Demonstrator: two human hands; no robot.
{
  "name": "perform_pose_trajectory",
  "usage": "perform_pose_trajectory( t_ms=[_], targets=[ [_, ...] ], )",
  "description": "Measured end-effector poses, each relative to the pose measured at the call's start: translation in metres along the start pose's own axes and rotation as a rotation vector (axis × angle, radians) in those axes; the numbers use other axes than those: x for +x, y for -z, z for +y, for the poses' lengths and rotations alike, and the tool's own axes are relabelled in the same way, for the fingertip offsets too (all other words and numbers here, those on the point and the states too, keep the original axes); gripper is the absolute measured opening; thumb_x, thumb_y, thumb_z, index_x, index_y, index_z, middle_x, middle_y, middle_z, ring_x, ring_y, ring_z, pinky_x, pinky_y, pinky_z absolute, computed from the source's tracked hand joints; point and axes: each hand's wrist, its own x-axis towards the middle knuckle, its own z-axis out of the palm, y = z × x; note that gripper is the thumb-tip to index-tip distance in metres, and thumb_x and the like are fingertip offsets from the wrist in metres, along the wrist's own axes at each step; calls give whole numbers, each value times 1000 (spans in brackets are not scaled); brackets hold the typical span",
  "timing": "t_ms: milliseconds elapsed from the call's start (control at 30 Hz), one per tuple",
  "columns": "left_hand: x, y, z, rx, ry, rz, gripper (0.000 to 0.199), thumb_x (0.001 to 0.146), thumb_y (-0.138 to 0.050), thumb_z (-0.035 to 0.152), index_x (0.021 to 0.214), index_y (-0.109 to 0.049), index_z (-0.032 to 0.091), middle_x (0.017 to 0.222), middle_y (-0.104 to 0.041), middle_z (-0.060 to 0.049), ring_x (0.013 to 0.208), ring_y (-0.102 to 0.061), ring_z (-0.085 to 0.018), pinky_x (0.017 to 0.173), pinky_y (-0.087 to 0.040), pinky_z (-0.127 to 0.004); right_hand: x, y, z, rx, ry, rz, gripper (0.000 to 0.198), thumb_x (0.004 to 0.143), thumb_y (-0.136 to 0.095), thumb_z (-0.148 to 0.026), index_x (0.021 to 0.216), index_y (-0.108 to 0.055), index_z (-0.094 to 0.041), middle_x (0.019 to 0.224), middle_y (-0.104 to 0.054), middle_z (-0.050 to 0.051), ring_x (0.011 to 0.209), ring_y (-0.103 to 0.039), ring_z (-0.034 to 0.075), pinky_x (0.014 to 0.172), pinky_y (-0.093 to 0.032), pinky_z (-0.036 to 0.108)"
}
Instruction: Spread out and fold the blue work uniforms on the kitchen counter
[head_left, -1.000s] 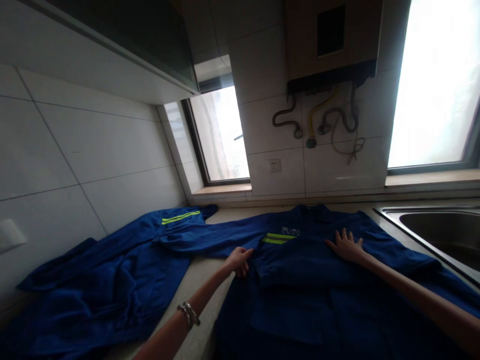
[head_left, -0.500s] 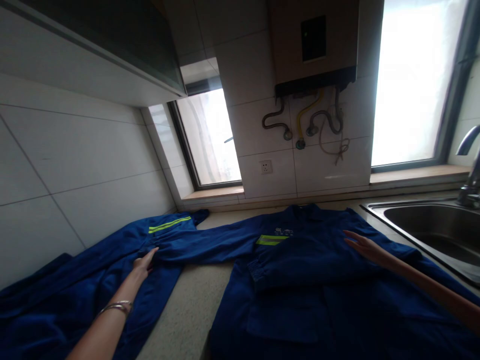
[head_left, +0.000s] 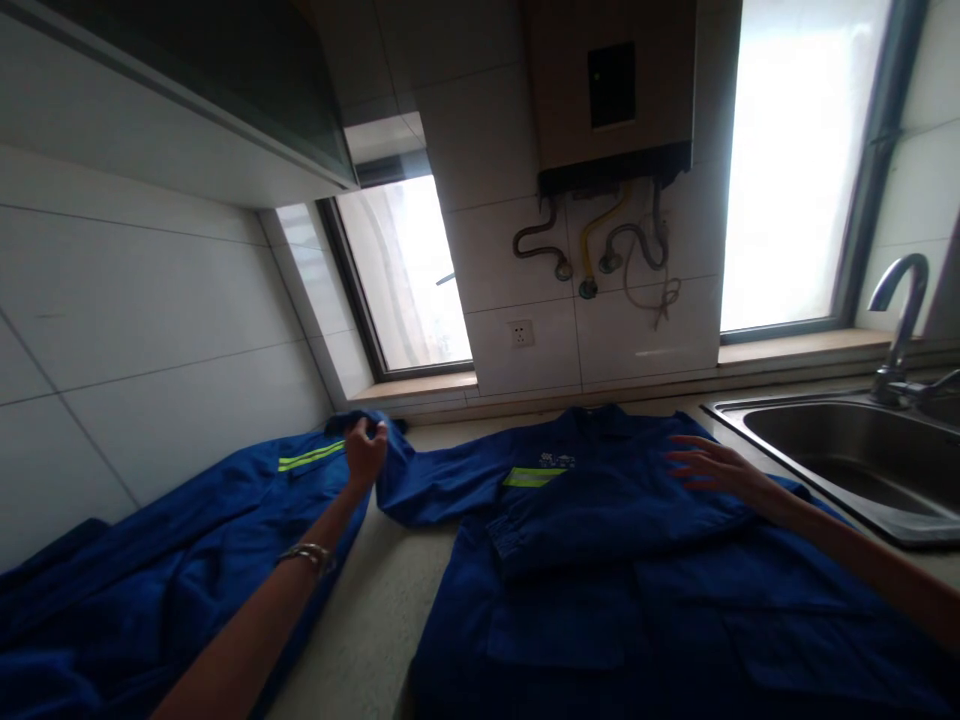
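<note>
A blue work jacket (head_left: 570,600) with a yellow-green reflective strip and white chest lettering lies spread on the counter. One of its sleeves is folded across the front; the other stretches left. My left hand (head_left: 366,450) pinches the cuff end of that left sleeve (head_left: 442,487) and lifts it off the surface. Over the jacket's right shoulder area, my right hand (head_left: 709,467) has its fingers spread and holds nothing; whether it touches the cloth I cannot tell. Another blue garment (head_left: 187,540) with yellow-green stripes lies to the left, beneath my left arm.
A steel sink (head_left: 817,450) with a tap (head_left: 900,330) is set in the counter (head_left: 375,600) at the right. A water heater (head_left: 611,90) with hoses hangs on the tiled wall. An overhead cabinet (head_left: 187,100) juts out at upper left.
My left hand has moved up and away from me, raising the sleeve's cuff, which lay on the other garment before. My right hand stays over the jacket with its fingers spread wider.
</note>
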Motion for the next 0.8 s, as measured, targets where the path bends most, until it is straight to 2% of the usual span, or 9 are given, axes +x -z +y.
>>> perform_pose_trajectory(
  t_ms=[100,133,233,300,400,500,567,700,800],
  targets=[
    [-28,-16,82,-141,-300,-65,22,90,-47,26,109,-52,16,122,-56,-4,103,-55,-13,89,-43,-24,-4,-55,-26,219,-89,-146,61,80,-62,-38,134,-38,-25,129,-53,14,106,-60,30,91,-46,51],
    [-47,-19,108,-259,-468,-139,23,90,-46,23,110,-52,14,124,-55,-8,102,-57,-14,89,-44,-26,-6,-73,-32,295,-147,-169,64,81,-60,-44,136,-34,-24,130,-53,15,108,-59,31,91,-46,54],
    [-124,-23,162,-413,-899,-478,22,87,-48,17,108,-53,16,130,-53,-9,108,-57,-16,94,-44,-26,-11,-110,-33,439,-338,-216,69,81,-50,-64,132,-37,-19,125,-56,16,110,-57,32,88,-47,59],
    [-174,-26,177,-387,-1096,-701,32,85,-48,15,117,-49,17,127,-56,-8,111,-57,-18,95,-45,-27,-12,-119,-19,433,-424,-224,63,81,-48,-66,124,-46,-19,117,-62,13,107,-59,31,85,-49,57],
    [-221,-31,176,-310,-1202,-824,46,84,-42,6,128,-42,16,122,-59,-9,113,-57,-18,95,-46,-29,-13,-112,17,320,-474,-86,40,79,-60,-52,104,-55,-21,93,-68,5,88,-66,25,80,-54,49],
    [-237,-33,164,-286,-1266,-773,53,82,-41,4,134,-36,12,132,-52,-12,123,-48,-19,102,-41,-31,-14,-100,47,183,-453,124,20,75,-68,-32,83,-54,-21,63,-62,-3,60,-63,17,66,-57,36],
    [-240,-29,157,-282,-1322,-713,48,85,-41,7,132,-40,12,135,-50,-12,128,-43,-21,106,-37,-34,-14,-97,50,163,-423,169,15,74,-67,-24,76,-53,-20,57,-58,-5,54,-60,15,58,-55,30],
    [-251,-23,160,-316,-1402,-714,37,90,-37,14,124,-50,15,128,-56,-10,125,-46,-20,105,-39,-34,-1,-109,8,209,-297,113,10,77,-62,-19,73,-54,-18,61,-62,-2,54,-60,14,56,-54,27],
    [-253,-41,174,-331,-1222,-717,41,91,-36,18,130,-45,13,139,-45,-12,132,-36,-20,109,-33,-36,20,-128,-53,223,-194,76,7,78,-63,-20,78,-57,-17,62,-63,-2,56,-61,13,60,-55,27]
  ],
)
